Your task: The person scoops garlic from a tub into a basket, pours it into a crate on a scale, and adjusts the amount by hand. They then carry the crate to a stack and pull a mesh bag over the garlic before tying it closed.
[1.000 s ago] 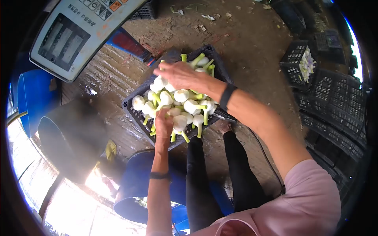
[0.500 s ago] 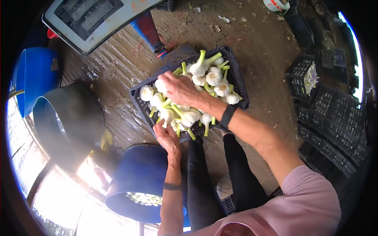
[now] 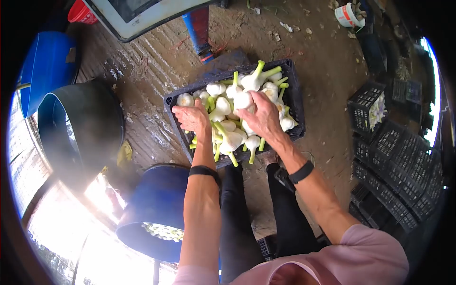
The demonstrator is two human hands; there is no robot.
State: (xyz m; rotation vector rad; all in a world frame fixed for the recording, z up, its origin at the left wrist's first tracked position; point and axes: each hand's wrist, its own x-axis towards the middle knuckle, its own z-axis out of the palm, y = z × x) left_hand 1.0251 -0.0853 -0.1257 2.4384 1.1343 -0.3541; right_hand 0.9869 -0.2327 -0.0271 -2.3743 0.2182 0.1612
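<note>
A black plastic crate (image 3: 297, 104) in front of me is heaped with white garlic bulbs (image 3: 231, 139) that have short green stems. My right hand (image 3: 262, 116) is closed around one garlic bulb (image 3: 243, 100), thumb and fingers on its side, above the pile. Over the crate's left part lies my left hand (image 3: 192, 118), its fingers stretched out. It is close beside a bulb (image 3: 185, 99) in the crate's upper left corner; whether it touches any bulb beneath the palm is hidden.
A scale (image 3: 137, 19) on a blue-and-red post (image 3: 197, 31) stands beyond the crate. Large drums, one dark (image 3: 88, 128) and one blue (image 3: 159, 204) holding pale pieces, are at left. Stacked black crates (image 3: 396, 164) line the right side. The floor (image 3: 327, 95) is muddy.
My left hand has moved from the crate's near edge up over its left part. My right hand has shifted right and now holds a garlic bulb. The view has shifted slightly.
</note>
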